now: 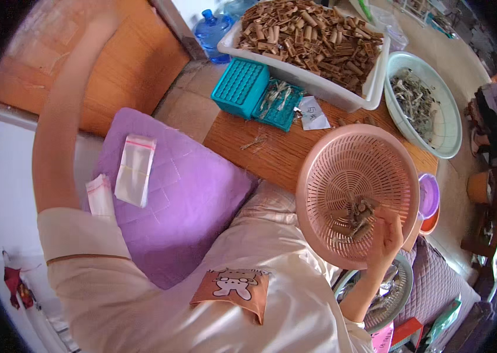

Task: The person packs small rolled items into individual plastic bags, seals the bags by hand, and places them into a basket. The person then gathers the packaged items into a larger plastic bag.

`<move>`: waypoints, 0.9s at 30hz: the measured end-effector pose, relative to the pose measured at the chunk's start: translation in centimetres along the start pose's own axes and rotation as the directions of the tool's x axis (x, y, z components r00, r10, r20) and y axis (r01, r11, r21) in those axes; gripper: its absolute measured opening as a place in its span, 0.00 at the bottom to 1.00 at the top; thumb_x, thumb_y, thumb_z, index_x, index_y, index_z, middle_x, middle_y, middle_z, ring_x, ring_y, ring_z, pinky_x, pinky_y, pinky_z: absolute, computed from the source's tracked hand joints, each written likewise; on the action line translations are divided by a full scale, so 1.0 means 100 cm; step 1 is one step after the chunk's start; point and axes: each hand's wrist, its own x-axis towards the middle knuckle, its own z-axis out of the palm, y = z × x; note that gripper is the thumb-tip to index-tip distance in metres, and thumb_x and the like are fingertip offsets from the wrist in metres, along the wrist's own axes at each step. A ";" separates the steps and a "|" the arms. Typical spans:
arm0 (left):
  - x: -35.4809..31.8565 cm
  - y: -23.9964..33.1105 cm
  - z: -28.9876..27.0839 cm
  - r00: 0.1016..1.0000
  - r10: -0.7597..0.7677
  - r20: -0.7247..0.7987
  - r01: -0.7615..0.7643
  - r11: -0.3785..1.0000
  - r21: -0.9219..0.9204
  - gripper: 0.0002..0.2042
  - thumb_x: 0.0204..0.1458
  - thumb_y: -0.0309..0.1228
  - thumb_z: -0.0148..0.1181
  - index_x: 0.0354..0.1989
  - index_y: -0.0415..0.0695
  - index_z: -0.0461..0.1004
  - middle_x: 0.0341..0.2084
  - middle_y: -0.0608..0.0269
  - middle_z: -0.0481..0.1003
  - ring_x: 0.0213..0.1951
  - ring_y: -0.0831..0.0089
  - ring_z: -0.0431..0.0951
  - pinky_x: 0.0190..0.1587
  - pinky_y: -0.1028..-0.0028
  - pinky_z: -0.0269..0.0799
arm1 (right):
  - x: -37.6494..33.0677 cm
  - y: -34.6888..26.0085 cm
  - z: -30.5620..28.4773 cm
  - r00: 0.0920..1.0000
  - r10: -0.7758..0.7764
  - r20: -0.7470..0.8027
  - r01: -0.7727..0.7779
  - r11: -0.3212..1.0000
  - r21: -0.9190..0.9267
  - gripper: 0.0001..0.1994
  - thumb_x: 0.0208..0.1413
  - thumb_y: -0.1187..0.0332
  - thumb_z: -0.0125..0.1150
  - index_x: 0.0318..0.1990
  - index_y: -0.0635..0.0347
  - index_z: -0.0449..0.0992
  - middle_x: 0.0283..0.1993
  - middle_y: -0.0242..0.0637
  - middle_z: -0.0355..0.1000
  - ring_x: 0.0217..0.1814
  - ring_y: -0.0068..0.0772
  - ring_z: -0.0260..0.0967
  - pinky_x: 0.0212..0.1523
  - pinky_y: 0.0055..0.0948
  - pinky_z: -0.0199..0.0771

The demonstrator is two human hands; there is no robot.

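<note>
My right hand (386,235) reaches into a pink slotted basket (342,153) that tilts against the low wooden table (272,156). Its fingers pinch a small pile of dried grey-brown pieces (357,216) in the basket's bottom. My left arm stretches up and away to the far left. My left hand (106,20) is blurred at the picture's dark rim above the wooden floor, and what it holds cannot be made out. A purple cushion (183,194) lies by my left side, with a clear plastic bag (135,170) and a smaller one (100,197) on it.
A white tub (319,85) of brown bark-like pieces stands at the table's far side. Beside it are a pale green basin (445,135) of dried bits, teal plastic boxes (239,87) and a blue water bottle (212,32). A metal strainer (392,294) sits under my right forearm.
</note>
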 end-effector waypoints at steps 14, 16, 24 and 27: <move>-0.199 0.204 -0.101 0.820 -0.304 0.485 0.514 0.765 -0.389 0.36 0.34 0.36 0.63 0.53 0.42 0.52 0.31 0.43 0.70 0.35 0.48 0.71 0.38 0.60 0.66 | 0.015 -0.021 0.028 0.983 -0.027 0.182 0.049 0.992 -0.113 0.06 0.40 0.82 0.49 0.28 0.68 0.69 0.30 0.42 0.69 0.34 0.35 0.66 0.38 0.26 0.64; -0.194 0.213 -0.105 0.856 -0.350 0.381 0.510 0.690 -0.513 0.34 0.33 0.31 0.63 0.52 0.42 0.54 0.32 0.45 0.70 0.35 0.49 0.71 0.39 0.60 0.66 | 0.012 -0.020 0.027 0.979 -0.010 0.205 0.029 0.996 -0.089 0.04 0.44 0.79 0.50 0.30 0.68 0.69 0.31 0.41 0.69 0.35 0.34 0.66 0.38 0.25 0.64; -0.104 0.313 -0.135 0.516 0.393 -0.761 -0.828 0.455 -0.327 0.18 0.42 0.30 0.50 0.44 0.57 0.60 0.33 0.68 0.66 0.35 0.72 0.69 0.46 0.56 0.61 | 0.034 -0.052 0.044 0.694 -0.084 0.715 -0.715 -0.196 0.671 0.30 0.53 0.50 0.44 0.55 0.65 0.53 0.53 0.44 0.59 0.53 0.40 0.58 0.51 0.35 0.61; -0.073 0.357 -0.157 0.302 0.618 -0.726 -0.942 0.311 -0.127 0.18 0.42 0.32 0.50 0.45 0.56 0.61 0.34 0.67 0.66 0.40 0.70 0.67 0.51 0.55 0.56 | 0.019 -0.053 0.030 0.914 0.169 0.370 -0.358 -0.098 0.929 0.32 0.51 0.50 0.47 0.56 0.66 0.52 0.54 0.46 0.57 0.55 0.40 0.57 0.51 0.38 0.61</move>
